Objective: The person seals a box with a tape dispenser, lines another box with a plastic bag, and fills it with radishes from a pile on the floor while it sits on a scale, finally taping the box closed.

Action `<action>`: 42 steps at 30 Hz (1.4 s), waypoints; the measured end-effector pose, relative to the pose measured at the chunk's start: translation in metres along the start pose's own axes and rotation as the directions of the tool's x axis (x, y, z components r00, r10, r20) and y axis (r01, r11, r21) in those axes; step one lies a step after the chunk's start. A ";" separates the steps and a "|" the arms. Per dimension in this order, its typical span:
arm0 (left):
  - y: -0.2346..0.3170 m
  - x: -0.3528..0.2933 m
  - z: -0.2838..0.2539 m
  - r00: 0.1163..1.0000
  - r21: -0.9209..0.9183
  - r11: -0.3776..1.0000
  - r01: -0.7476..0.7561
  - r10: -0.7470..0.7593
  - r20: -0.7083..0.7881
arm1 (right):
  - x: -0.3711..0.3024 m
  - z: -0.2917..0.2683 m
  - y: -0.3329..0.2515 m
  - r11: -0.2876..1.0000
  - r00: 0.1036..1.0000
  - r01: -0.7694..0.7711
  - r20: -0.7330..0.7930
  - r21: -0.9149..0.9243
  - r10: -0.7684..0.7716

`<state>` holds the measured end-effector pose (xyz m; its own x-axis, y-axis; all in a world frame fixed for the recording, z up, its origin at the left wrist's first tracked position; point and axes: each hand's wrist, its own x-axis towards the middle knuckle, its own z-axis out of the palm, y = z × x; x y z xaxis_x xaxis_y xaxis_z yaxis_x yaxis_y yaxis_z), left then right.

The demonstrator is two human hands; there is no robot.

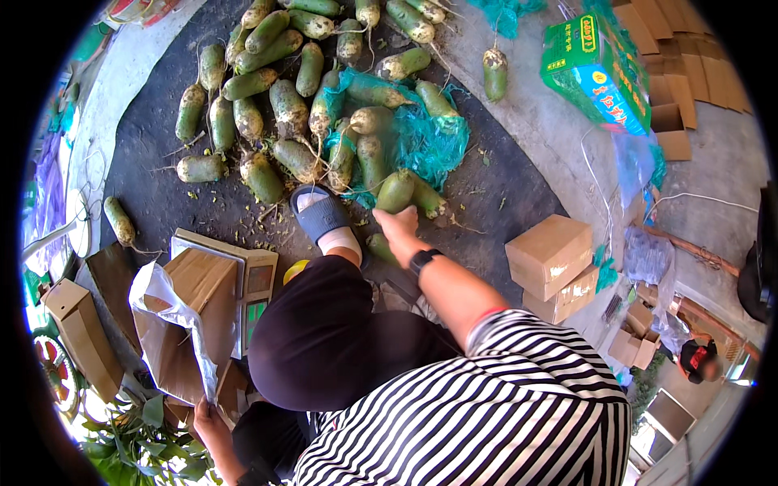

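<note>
Outdoor dark tarmac patch beside pale concrete, a heap of muddy green-and-white long radishes (275, 97) spilled across it and over teal plastic netting (433, 142). Our right hand (397, 223) is stretched forward, fingers curled on one green radish (395, 190) at the near edge of the heap, apparently to lift it. Our left hand (207, 417) pinches the rim of the white plastic liner (166, 312) of an open brown cardboard box (190, 320), just above its fingers, holding it open.
</note>
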<state>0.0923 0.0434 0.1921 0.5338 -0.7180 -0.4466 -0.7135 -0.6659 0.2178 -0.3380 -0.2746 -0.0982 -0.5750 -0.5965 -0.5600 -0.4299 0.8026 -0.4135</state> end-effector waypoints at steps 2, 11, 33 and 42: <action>0.006 0.001 0.001 1.000 -0.027 1.000 0.005 -0.005 -0.017 | 0.005 0.014 -0.014 0.994 0.987 -0.082 -0.131 0.066 0.090; -0.011 -0.005 0.004 0.999 -0.061 0.998 0.033 -0.033 0.015 | 0.043 -0.095 -0.037 0.852 0.808 -0.082 0.534 0.517 -0.247; 0.000 -0.013 -0.002 0.927 -0.182 0.977 0.114 -0.171 -0.334 | 0.093 -0.085 -0.019 0.678 0.725 0.664 0.050 -0.315 -0.686; 0.012 0.015 -0.038 0.684 -0.572 0.819 0.044 -0.442 -0.580 | 0.096 -0.073 0.042 0.764 0.773 0.616 0.335 -0.191 -0.539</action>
<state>0.1090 0.0168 0.2207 0.9440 -0.3140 0.1016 -0.3010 -0.6931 0.6550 -0.4621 -0.2980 -0.1168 0.0207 -0.8923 -0.4509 -0.8159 0.2456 -0.5234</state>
